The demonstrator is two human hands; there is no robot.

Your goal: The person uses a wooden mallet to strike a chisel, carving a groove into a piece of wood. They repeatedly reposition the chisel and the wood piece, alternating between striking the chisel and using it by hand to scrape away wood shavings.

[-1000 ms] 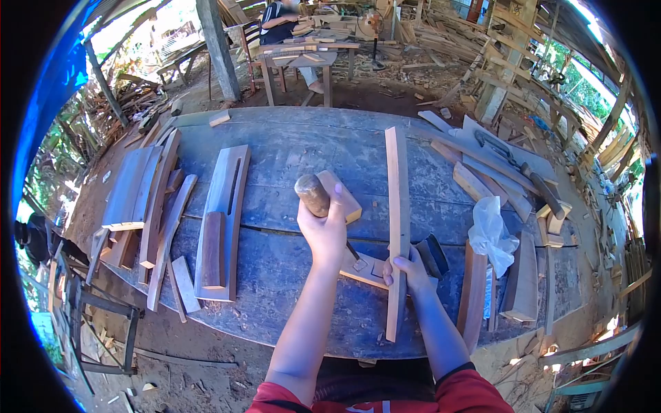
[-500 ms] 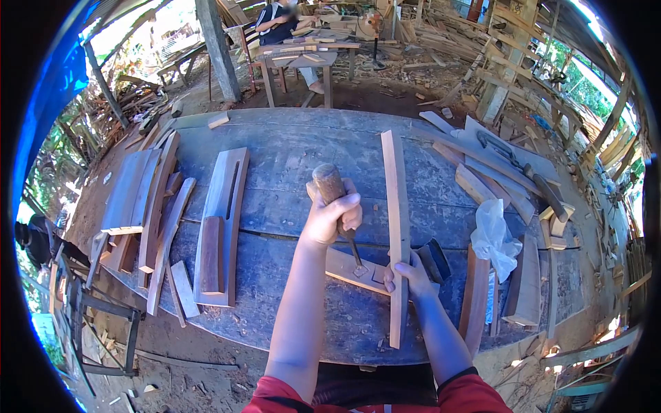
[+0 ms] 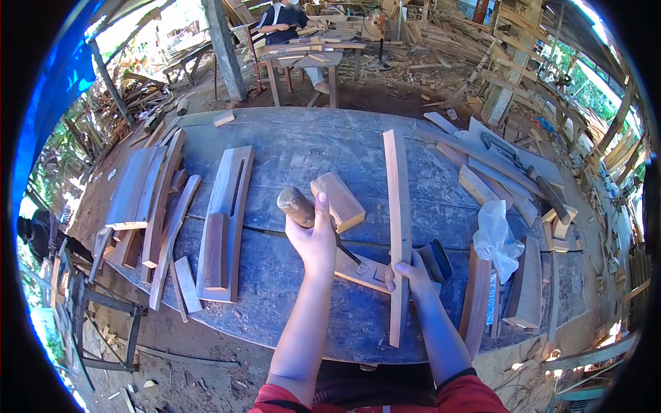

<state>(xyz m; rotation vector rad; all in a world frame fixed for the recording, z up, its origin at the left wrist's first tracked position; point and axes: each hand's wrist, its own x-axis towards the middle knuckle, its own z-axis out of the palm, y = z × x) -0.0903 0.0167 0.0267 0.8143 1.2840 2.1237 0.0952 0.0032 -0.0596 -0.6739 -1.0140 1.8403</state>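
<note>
My left hand (image 3: 313,241) is closed around the wooden handle of a chisel (image 3: 295,206), its thumb pointing up. The chisel leans left, with its dark blade angled down to a pale wooden piece (image 3: 368,271) that bears squarish cut or marked outlines. My right hand (image 3: 414,277) grips a long wooden strip (image 3: 397,199) lying across that piece; its fingertips reach the piece at the strip's left side. Just beyond my left hand sits a rectangular wooden block (image 3: 339,198), partly hidden by the hand.
A slotted board (image 3: 241,179) and stacked planks (image 3: 134,186) lie left. On the right are a plastic bag (image 3: 496,237), boards (image 3: 525,289), a clamp (image 3: 499,148) and a hammer-like tool (image 3: 547,193). A dark curved object (image 3: 435,260) lies by my right hand. Another person (image 3: 286,24) sits beyond.
My left hand has moved left and slightly down, tilting the chisel's handle to the left. The wooden block behind it now shows. My right hand stays on the strip.
</note>
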